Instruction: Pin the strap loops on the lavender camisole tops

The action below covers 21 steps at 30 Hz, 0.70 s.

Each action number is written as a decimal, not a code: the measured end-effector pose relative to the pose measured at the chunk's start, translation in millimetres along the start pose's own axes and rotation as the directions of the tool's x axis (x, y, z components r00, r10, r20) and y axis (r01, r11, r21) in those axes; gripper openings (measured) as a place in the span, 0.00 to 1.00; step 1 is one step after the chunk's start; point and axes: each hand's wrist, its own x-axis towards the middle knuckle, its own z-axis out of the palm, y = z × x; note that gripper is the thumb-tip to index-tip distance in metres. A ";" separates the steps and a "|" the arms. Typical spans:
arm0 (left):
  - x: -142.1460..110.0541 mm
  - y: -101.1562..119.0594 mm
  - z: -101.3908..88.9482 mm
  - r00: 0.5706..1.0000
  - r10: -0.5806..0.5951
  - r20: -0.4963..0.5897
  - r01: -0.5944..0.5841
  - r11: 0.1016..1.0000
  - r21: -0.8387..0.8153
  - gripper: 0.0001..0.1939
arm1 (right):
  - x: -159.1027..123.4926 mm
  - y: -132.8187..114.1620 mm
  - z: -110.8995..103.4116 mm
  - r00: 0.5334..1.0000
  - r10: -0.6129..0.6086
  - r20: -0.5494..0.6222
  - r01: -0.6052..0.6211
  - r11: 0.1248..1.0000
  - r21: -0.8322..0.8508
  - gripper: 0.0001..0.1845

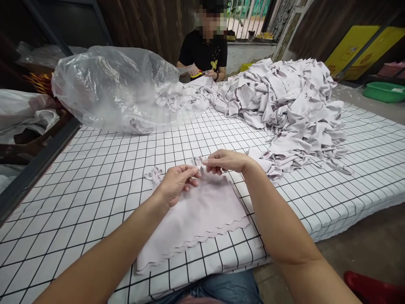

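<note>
A pale pink camisole (199,219) with a wavy hem lies flat near the front edge of the table, its hem toward me. My left hand (179,181) is closed, thumb and forefinger pinching a thin strap at the top of the camisole. Just to its right, my right hand (226,161) pinches the same strap area with bent fingers. Both hands hover over the upper part of the cloth, their fingertips close together. A looped strap (155,174) rests on the table to the left. The fingers partly hide what they grip.
Across the checked tablecloth (104,169), a big heap of similar pale garments (278,93) rises at the back right. A clear plastic bag (110,84) bulges at the back left. Opposite me, a person (204,55) holds yellow-handled scissors (196,74). A green basin (384,91) stands far right.
</note>
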 end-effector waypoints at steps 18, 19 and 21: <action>-10.7 -12.5 -3.5 0.951 0.310 0.019 -0.265 0.778 0.570 0.11 | -1.0 -3.3 16.4 0.959 -0.284 -0.001 0.280 0.946 -0.166 0.13; -12.3 -16.8 -3.6 0.932 0.359 0.045 -0.303 0.706 0.640 0.11 | -3.9 -3.3 17.1 0.956 -0.293 -0.020 0.284 0.940 -0.187 0.13; -14.9 -26.8 -3.4 0.907 0.405 0.113 -0.351 0.582 0.733 0.11 | -10.5 -2.3 19.7 0.949 -0.311 -0.052 0.291 0.927 -0.238 0.11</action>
